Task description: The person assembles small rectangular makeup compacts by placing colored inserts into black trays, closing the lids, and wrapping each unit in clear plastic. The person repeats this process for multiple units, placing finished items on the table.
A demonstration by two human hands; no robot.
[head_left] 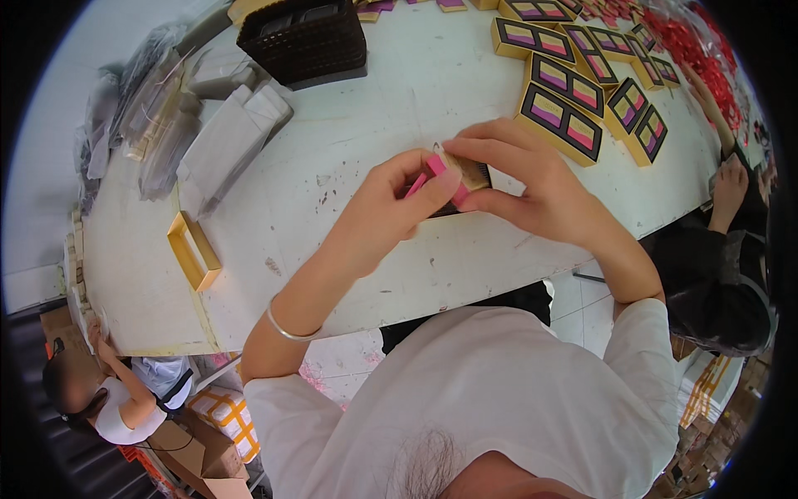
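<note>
1. Gold box: small, held above the white table near its front edge, between both hands. A pink piece sits at its left end; a dark part shows underneath. What else is inside is hidden by fingers.
2. Left hand: fingers closed round the pink piece and the box's left end, thumb on top. A silver bangle circles the wrist.
3. Right hand: fingers curled over the box's right side, grasping it from above.
4. Finished boxes: gold-edged, black-framed, each showing purple and pink blocks inside; laid in rows on the far right of the table.
5. Open gold tray: lies on the table's left part, nothing visible in it.
6. Black crate: stands at the far edge; contents unclear.
7. Clear plastic sleeves: heaped at the far left.
8. Red bits: piled far right.
9. Other people: one seated at right, hand on the table edge; another lower left.
</note>
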